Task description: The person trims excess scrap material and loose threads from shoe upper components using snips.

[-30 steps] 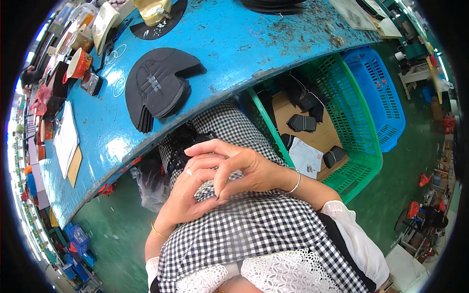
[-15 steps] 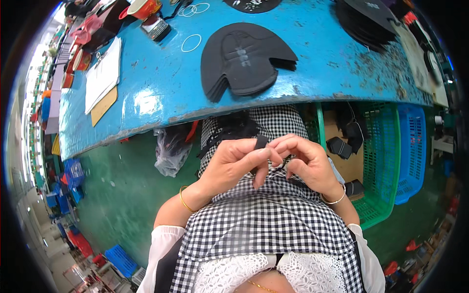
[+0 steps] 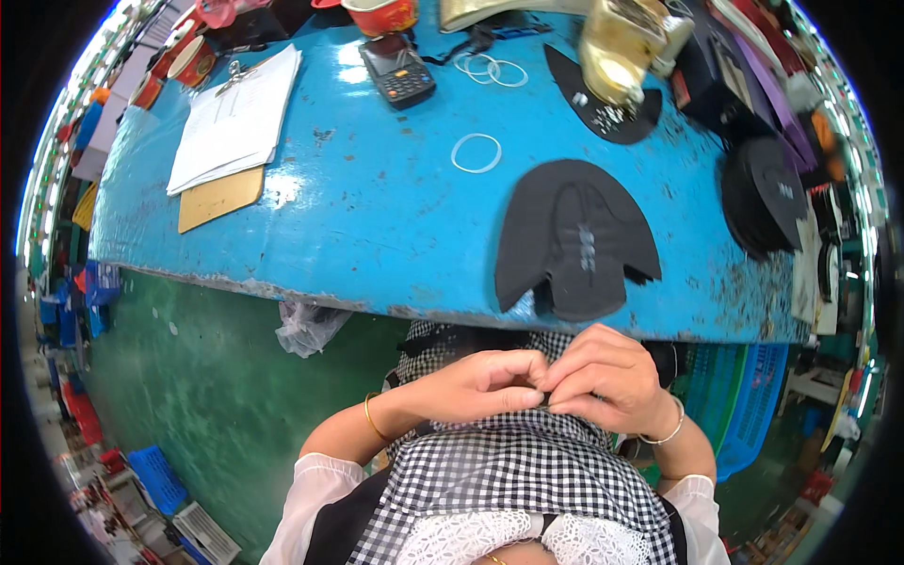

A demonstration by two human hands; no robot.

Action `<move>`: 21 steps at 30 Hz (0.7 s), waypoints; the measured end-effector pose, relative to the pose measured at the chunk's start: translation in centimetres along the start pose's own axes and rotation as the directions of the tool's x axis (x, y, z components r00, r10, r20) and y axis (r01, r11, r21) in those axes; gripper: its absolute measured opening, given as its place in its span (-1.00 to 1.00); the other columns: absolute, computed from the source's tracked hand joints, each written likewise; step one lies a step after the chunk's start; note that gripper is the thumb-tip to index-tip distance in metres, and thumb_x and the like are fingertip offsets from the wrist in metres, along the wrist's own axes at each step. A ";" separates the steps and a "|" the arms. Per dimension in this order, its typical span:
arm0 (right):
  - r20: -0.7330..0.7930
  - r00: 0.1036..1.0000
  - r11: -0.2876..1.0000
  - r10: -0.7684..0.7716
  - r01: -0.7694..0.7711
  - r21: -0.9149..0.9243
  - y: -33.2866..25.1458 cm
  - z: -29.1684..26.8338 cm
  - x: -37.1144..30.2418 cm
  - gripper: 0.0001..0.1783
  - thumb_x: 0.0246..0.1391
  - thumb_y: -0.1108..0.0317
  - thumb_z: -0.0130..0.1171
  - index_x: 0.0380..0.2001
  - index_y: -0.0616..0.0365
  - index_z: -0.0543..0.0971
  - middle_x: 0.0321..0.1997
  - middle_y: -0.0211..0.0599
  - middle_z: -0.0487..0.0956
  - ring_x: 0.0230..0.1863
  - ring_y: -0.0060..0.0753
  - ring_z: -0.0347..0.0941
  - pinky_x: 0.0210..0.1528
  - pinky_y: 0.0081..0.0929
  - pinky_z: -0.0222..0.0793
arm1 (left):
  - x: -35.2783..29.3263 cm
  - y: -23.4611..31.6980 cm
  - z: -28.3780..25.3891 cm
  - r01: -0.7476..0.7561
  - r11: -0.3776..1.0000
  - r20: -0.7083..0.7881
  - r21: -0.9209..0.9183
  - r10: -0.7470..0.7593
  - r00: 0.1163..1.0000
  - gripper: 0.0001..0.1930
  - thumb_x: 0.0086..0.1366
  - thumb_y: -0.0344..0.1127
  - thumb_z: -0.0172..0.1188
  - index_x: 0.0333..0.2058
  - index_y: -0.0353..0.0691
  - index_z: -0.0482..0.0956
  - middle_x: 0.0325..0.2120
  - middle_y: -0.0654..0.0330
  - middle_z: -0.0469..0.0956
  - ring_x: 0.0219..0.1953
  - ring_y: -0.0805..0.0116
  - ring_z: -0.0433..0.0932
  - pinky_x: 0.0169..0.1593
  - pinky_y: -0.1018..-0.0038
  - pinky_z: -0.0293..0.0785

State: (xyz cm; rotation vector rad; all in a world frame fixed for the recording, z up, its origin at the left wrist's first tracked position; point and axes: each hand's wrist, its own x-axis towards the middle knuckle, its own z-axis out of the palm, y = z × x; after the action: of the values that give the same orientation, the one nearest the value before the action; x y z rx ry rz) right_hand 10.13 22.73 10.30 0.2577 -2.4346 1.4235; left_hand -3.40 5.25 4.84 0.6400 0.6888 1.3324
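Note:
My left hand (image 3: 476, 386) and my right hand (image 3: 612, 381) meet over my checkered apron, just off the table's near edge. Both are closed, thumbs and fingertips pinched together. Between the fingertips a small dark bit shows, mostly hidden, so its kind is unclear. Closest to the hands on the blue table (image 3: 377, 245) lies a stack of black flat cut pieces (image 3: 584, 245), rounded at the far end and notched at the near end, with pale print on top. A thin white ring (image 3: 476, 153) lies beyond its left side.
Clipped papers (image 3: 235, 118) lie at left. Farther back are a handheld keypad device (image 3: 399, 73), more white rings (image 3: 490, 69), a red tub (image 3: 380, 14) and a cloudy container (image 3: 617, 47). Another black stack (image 3: 765, 198) sits right. A blue basket (image 3: 753, 410) stands below the table.
The view has shifted, showing more of the tabletop. My hands have drawn together into a pinch; the black band seen on my left index finger no longer shows there.

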 end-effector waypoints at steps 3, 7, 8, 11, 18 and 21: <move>0.205 0.977 0.999 -0.052 0.049 0.022 1.1 -1.6 5.8 -0.86 -0.09 0.41 0.43 -0.46 0.10 0.63 -0.32 -0.39 0.66 -0.35 -0.36 0.56 -0.32 -0.46 0.41 | -1.7 1.4 -2.9 -0.079 0.947 -0.061 0.311 0.103 0.993 -0.84 0.37 -0.36 0.21 -0.15 -0.29 0.55 -0.38 0.35 0.44 -0.34 0.59 0.35 -0.24 0.59 0.32; -0.057 0.949 0.951 0.310 -0.309 0.026 7.2 -5.0 13.0 -0.90 0.13 0.43 0.24 -0.39 0.25 0.61 -0.37 -0.42 0.61 -0.33 -0.60 0.51 -0.24 -0.58 0.43 | -4.2 2.8 -7.0 -0.179 0.902 -0.414 0.394 0.348 0.841 -0.96 0.25 -0.55 0.27 -0.32 -0.34 0.67 -0.45 0.27 0.57 -0.42 0.56 0.47 -0.33 0.58 0.37; -0.118 0.902 0.908 0.414 -0.419 -0.011 9.2 -6.2 14.8 -0.85 0.20 0.39 0.19 -0.35 0.27 0.61 -0.39 -0.47 0.59 -0.32 -0.68 0.46 -0.26 -0.61 0.39 | -4.7 3.1 -7.9 -0.199 0.851 -0.430 0.487 0.432 0.793 -0.95 0.23 -0.56 0.28 -0.33 -0.34 0.68 -0.49 0.27 0.57 -0.46 0.56 0.46 -0.37 0.58 0.36; -0.199 0.906 0.903 0.372 -0.403 -0.146 15.9 -9.1 18.6 -0.79 0.22 0.28 0.19 -0.30 0.23 0.63 -0.43 -0.49 0.58 -0.38 -0.69 0.42 -0.32 -0.63 0.34 | -5.7 3.2 -9.8 -0.155 0.786 -0.499 0.598 0.517 0.696 -0.93 0.18 -0.58 0.31 -0.34 -0.32 0.69 -0.55 0.27 0.57 -0.51 0.56 0.46 -0.43 0.57 0.33; -0.233 0.883 0.849 0.407 -0.460 -0.261 20.3 -10.8 22.0 -0.73 0.25 0.21 0.19 -0.28 0.23 0.62 -0.48 -0.52 0.55 -0.41 -0.70 0.41 -0.34 -0.62 0.32 | -4.6 3.8 -10.2 -0.078 0.621 -0.441 0.780 0.633 0.637 -0.83 0.03 -0.72 0.23 -0.42 -0.36 0.68 -0.59 0.20 0.56 -0.58 0.53 0.41 -0.52 0.59 0.23; -0.165 0.902 0.866 0.398 -0.429 -0.258 19.0 -11.6 19.9 -0.75 0.25 0.22 0.20 -0.27 0.23 0.61 -0.50 -0.53 0.52 -0.43 -0.71 0.38 -0.35 -0.60 0.32 | -5.2 3.3 -10.5 -0.096 0.618 -0.435 0.780 0.646 0.628 -0.81 0.00 -0.73 0.22 -0.42 -0.34 0.67 -0.59 0.18 0.56 -0.56 0.48 0.43 -0.49 0.58 0.27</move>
State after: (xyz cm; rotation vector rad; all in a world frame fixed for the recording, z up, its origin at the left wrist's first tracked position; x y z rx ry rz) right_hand -12.32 42.15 7.13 -0.4266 -2.6672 1.1623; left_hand -14.08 0.79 0.97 0.9509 1.8429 1.7619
